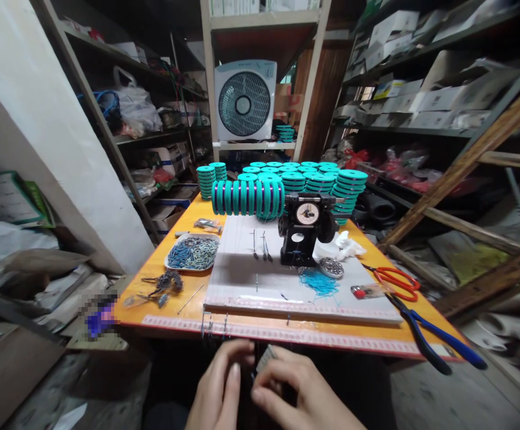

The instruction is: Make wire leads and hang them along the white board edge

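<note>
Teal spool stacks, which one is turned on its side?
The teal row just left of the black device in the picture: its discs stand on edge, side by side, while the other stacks rise upright, discs flat.

The orange rectangular tabletop (194, 280) looks smooth and glossy, the flat pale-grey board (237, 269) on it matt, and the upright black geared device (290, 246) dully metallic. Smooth plastic covers the blue-and-black pliers handles (452, 335) and looped orange scissors handles (398, 272). The slanted brown ladder (463, 173) is rough wood; the small pale-grey piece (266, 357) at the right hand (298, 382) looks matt.
</note>
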A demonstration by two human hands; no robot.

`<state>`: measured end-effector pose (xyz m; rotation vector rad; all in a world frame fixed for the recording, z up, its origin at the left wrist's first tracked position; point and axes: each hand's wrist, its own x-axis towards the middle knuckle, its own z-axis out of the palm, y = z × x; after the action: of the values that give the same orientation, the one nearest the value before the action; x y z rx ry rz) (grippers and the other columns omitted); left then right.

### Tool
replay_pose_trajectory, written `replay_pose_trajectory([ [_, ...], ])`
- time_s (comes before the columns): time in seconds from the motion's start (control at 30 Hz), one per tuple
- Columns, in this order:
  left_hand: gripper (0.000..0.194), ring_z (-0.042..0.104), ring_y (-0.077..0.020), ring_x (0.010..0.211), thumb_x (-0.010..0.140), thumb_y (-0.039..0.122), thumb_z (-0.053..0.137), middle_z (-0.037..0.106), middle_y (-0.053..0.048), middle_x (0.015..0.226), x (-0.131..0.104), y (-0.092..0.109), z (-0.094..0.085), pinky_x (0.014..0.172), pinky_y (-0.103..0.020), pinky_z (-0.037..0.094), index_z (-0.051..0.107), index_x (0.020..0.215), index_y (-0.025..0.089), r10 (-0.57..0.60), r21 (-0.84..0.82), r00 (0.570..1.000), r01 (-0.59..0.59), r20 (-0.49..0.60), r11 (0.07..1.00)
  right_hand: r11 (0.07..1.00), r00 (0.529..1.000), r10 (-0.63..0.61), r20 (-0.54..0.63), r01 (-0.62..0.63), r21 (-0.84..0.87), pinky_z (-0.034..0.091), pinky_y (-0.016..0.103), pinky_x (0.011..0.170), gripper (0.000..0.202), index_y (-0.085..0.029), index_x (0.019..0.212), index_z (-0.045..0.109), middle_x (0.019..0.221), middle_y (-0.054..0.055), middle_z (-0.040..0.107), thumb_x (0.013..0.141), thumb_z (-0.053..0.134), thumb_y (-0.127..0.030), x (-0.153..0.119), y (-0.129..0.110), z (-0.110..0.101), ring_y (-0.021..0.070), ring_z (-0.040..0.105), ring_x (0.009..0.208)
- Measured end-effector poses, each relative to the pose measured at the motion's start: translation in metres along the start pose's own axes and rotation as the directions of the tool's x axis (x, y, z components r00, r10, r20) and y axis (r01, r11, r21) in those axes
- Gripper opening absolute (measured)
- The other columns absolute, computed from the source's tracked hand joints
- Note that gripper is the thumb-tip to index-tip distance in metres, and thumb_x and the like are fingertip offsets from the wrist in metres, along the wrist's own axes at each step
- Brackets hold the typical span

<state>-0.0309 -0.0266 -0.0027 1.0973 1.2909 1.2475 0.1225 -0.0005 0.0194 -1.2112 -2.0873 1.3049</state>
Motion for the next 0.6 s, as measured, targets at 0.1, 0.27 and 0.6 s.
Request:
replay_pose_trajectory([
  [0.1, 0.046, 0.052, -0.0156, 0.105, 0.089, 0.042, 0.040, 0.052, -0.008, 0.120, 0.034, 0.037, 0.011, 0.095, -0.028, 0.038, 0.034, 0.131, 0.024, 0.037, -0.215, 0.991, -0.009, 0.128, 0.977, 0.967, 0.999, -0.039, 0.035, 0.047, -0.249, 0.034, 0.013, 0.079, 0.022, -0.023, 0.092, 0.064, 0.096, 0.001, 0.053, 0.086, 0.044, -0.030, 0.001, -0.007, -0.015, 0.0045, 0.047, 0.087],
  [0.27, 0.035, 0.025, -0.0008, 0.045, 0.088, 0.042, 0.044, 0.036, 0.005, 0.059, 0.080, 0.061, 0.029, 0.043, -0.014, 0.021, 0.049, 0.106, 0.013, -0.001, -0.416, 0.956, 0.128, 0.292, 0.900, 0.990, 0.986, 0.013, -0.166, -0.036, -0.138, 0.032, 0.013, 0.058, 0.044, -0.009, 0.080, 0.056, 0.073, 0.005, 0.053, 0.089, 0.035, -0.047, 0.024, -0.029, -0.065, 0.0033, 0.048, 0.062],
  [0.6, 0.030, 0.046, -0.0066, 0.048, 0.087, 0.040, 0.045, 0.050, 0.000, 0.054, 0.071, 0.057, 0.031, 0.051, -0.018, 0.037, 0.050, 0.082, 0.012, -0.032, -0.373, 0.955, 0.147, 0.296, 0.916, 0.563, 0.990, 0.075, 0.115, -0.138, 0.815, 0.022, 0.010, 0.033, 0.038, -0.011, 0.084, 0.031, 0.060, -0.002, 0.045, 0.089, 0.033, -0.049, 0.099, -0.054, -0.087, 0.0017, 0.036, 0.036],
])
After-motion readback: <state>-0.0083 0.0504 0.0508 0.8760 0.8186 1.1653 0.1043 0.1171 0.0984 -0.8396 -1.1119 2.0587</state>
